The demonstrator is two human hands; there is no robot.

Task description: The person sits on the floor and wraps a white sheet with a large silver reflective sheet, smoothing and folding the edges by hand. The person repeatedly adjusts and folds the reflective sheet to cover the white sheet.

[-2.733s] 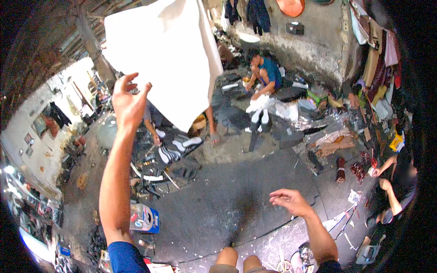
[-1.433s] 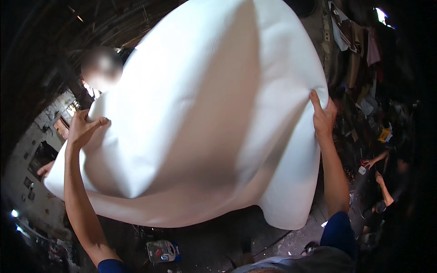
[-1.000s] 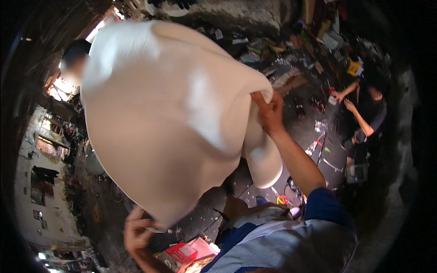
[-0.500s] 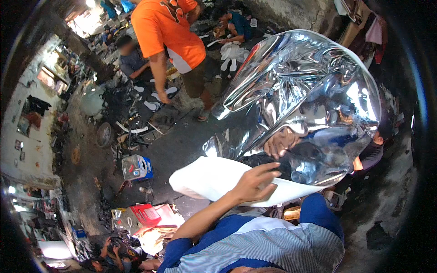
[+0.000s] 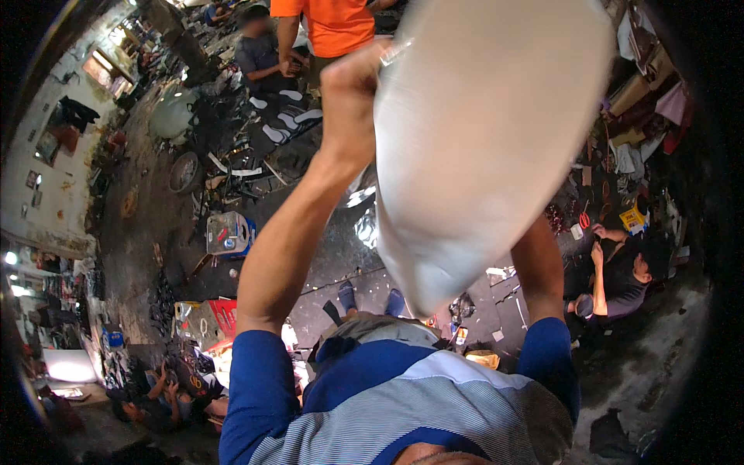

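The white sheet (image 5: 488, 139) is raised before me, between my forearms. It hangs in a rounded curve, its upper part running out of the top of the view and its lower end coming to a narrow tip above the floor (image 5: 283, 256). Its surface is blurred. A crinkled silver patch (image 5: 366, 226) shows just beside its lower left edge; I cannot tell whether it belongs to the sheet.

My left hand (image 5: 358, 74) is up at the sheet's left edge. The fingertips are blurred and partly hidden there, so I cannot tell whether they pinch the edge or only lie against it. My right forearm (image 5: 540, 260) passes behind the sheet; the right hand is covered, and the state of its fingers cannot be told.

My feet (image 5: 395, 302) are on the dark floor below. To the left is a blue-and-white container (image 5: 230, 235); farther ahead lie pale sole-shaped pieces (image 5: 288, 121), near a seated person (image 5: 262, 58) and another in an orange shirt (image 5: 339, 27). At the right, a person in dark clothing (image 5: 622, 283) sits near a yellow box (image 5: 634, 219).
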